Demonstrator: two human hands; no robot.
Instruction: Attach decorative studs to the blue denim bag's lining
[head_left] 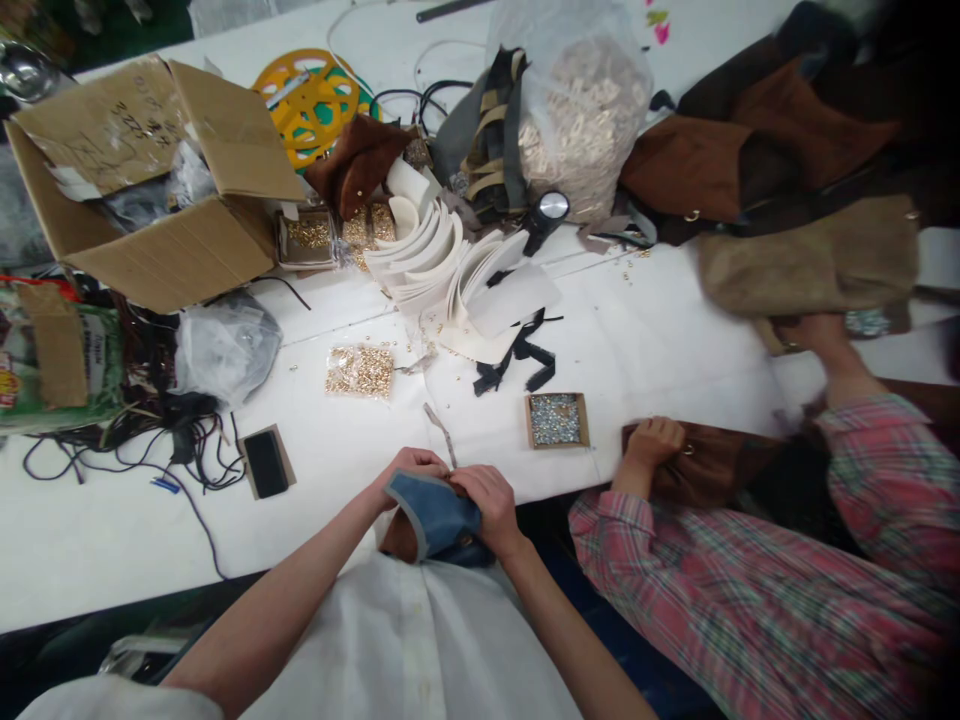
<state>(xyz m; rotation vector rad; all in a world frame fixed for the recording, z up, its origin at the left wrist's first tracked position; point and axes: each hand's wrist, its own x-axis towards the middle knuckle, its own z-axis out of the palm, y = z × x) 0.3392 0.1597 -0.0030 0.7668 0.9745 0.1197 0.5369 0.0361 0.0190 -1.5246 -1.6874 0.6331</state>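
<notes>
A small blue leather bag [441, 515] with a pale edge and a brown inside is held close against the white shirt, at the table's front edge. My left hand [414, 472] pinches its upper left edge, fingers closed. On the other side, my right hand [491, 505] has its fingers wrapped over the bag's top right edge. The fingertips of both hands nearly meet at the top, and what lies between them is too small to make out. Just beyond the hands is a thin strip [441, 434] on the white table [390, 430].
A small box of silvery studs [556, 420] and a bag of gold studs [358, 371] lie ahead. Black strips [525, 355], white curved sheets [450, 265], a phone [266, 464] and a cardboard box [172, 240] surround them. At right, a co-worker in a plaid sleeve [892, 470] handles brown bags.
</notes>
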